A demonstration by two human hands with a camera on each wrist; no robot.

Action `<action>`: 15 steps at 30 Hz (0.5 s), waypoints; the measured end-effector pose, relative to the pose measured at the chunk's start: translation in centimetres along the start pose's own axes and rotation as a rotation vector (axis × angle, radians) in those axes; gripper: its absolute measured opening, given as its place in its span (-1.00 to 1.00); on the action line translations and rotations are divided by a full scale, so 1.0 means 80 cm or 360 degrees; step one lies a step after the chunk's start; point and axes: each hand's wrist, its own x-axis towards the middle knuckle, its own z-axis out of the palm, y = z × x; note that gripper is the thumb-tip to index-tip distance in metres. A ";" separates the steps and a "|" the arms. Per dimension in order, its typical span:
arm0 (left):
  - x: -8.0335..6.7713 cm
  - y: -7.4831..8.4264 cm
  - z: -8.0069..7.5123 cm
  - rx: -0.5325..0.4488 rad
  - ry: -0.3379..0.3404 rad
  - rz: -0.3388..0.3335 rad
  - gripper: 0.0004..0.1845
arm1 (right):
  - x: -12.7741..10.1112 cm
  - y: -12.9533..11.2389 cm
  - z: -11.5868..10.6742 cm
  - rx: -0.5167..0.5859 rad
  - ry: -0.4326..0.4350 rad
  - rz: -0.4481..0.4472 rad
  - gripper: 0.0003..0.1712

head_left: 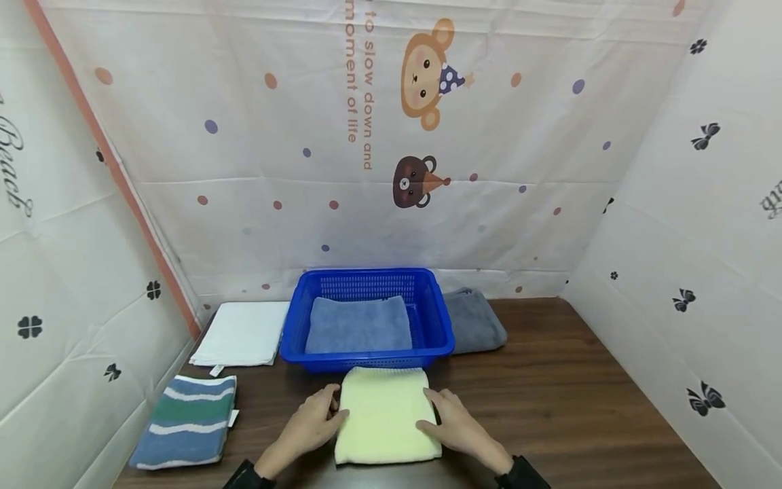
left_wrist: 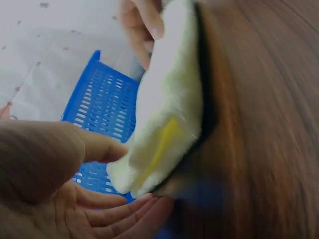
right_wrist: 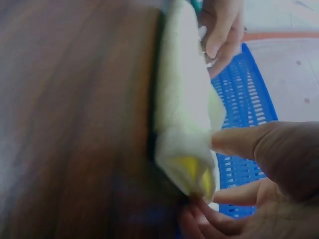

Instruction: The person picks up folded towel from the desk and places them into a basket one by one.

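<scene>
A pale yellow folded towel (head_left: 387, 418) lies on the table in front of the blue basket, between both hands. My left hand (head_left: 311, 420) holds its left side, thumb at the upper edge and the other fingers low by the corner in the left wrist view. On the opposite side my right hand (head_left: 457, 422) grips the towel, its thumb on top and fingertips (right_wrist: 199, 206) at the lower folds. The folded layers gape a little at both ends. Inside the blue plastic basket (head_left: 366, 357) rests a folded blue-grey towel (head_left: 359, 326).
Left of the basket lies a folded white towel (head_left: 247, 333), with a striped blue, green and white towel (head_left: 186, 421) nearer me. A dark grey towel (head_left: 473, 322) sits against the basket's right side. Printed cloth walls (head_left: 519, 136) enclose the brown wooden table (head_left: 574, 407).
</scene>
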 end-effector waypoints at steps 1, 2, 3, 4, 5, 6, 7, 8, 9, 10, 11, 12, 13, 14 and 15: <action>-0.001 0.001 0.002 0.0028 0.0007 -0.0011 -0.41 | -0.002 0.000 0.001 -0.0017 0.0029 0.0012 -0.19; -0.003 0.001 0.004 0.0048 0.0013 -0.0010 -0.42 | -0.004 0.000 0.002 -0.0020 0.0053 0.0021 -0.19; -0.004 0.001 0.006 0.0036 0.0008 -0.0011 -0.42 | -0.006 0.000 0.002 -0.0009 0.0069 0.0023 -0.20; -0.005 0.001 0.007 0.0012 -0.0006 -0.0006 -0.42 | -0.007 0.000 0.003 0.0016 0.0075 0.0016 -0.20; -0.006 0.001 0.007 -0.0021 -0.0022 0.0000 -0.41 | -0.008 0.000 0.004 0.0047 0.0071 0.0005 -0.20; -0.006 0.000 0.007 -0.0057 -0.0037 0.0001 -0.39 | -0.009 0.001 0.004 0.0085 0.0060 -0.0013 -0.20; -0.007 0.000 0.007 -0.0080 -0.0049 0.0001 -0.38 | -0.009 0.001 0.005 0.0118 0.0046 -0.0036 -0.21; -0.007 0.000 0.007 -0.0112 -0.0059 -0.0012 -0.36 | -0.008 0.002 0.006 0.0151 0.0033 -0.0055 -0.21; -0.007 0.000 0.006 -0.0145 -0.0065 -0.0032 -0.34 | -0.008 0.002 0.007 0.0190 0.0027 -0.0069 -0.22; -0.007 0.001 0.005 -0.0167 -0.0061 -0.0058 -0.32 | -0.007 0.003 0.007 0.0219 0.0032 -0.0074 -0.22; -0.007 0.001 0.003 -0.0188 -0.0054 -0.0085 -0.30 | -0.007 0.003 0.007 0.0256 0.0041 -0.0073 -0.23; -0.007 0.000 0.003 -0.0210 -0.0049 -0.0112 -0.30 | -0.007 0.004 0.007 0.0294 0.0055 -0.0065 -0.24; -0.007 0.000 0.002 -0.0227 -0.0052 -0.0136 -0.29 | -0.007 0.004 0.007 0.0338 0.0066 -0.0047 -0.25; -0.007 0.000 0.001 -0.0246 -0.0057 -0.0161 -0.28 | -0.007 0.005 0.006 0.0378 0.0072 -0.0021 -0.26; -0.006 0.000 0.001 -0.0266 -0.0059 -0.0182 -0.28 | -0.008 0.005 0.005 0.0417 0.0074 0.0003 -0.26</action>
